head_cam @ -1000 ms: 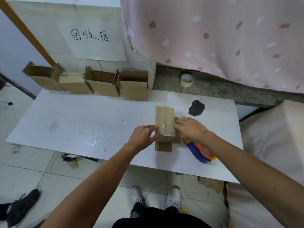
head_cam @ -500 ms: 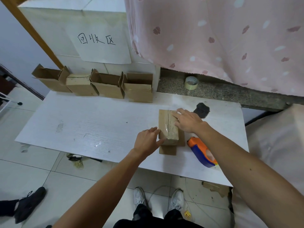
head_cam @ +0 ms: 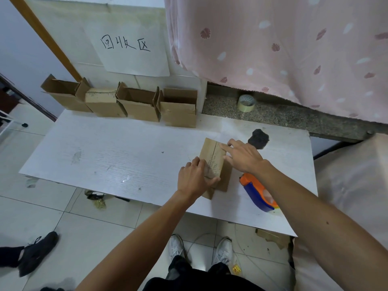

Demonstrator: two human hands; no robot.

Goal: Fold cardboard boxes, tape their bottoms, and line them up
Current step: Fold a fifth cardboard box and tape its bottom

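Since approx. 1 s ago our right hand (head_cam: pixel 243 157) has slid up the box (head_cam: pixel 214 162) to its far end, fingers flat on the taped seam, not gripping. Left hand (head_cam: pixel 194 178) curled on box's near-left edge, pinning it. Box sits bottom-up, right-centre of bench (head_cam: pixel 105 156). Tape dispenser (head_cam: pixel 257 191) just right of box. Four finished boxes (head_cam: pixel 126 100) in row at bench back; tape roll (head_cam: pixel 246 103) on ledge.
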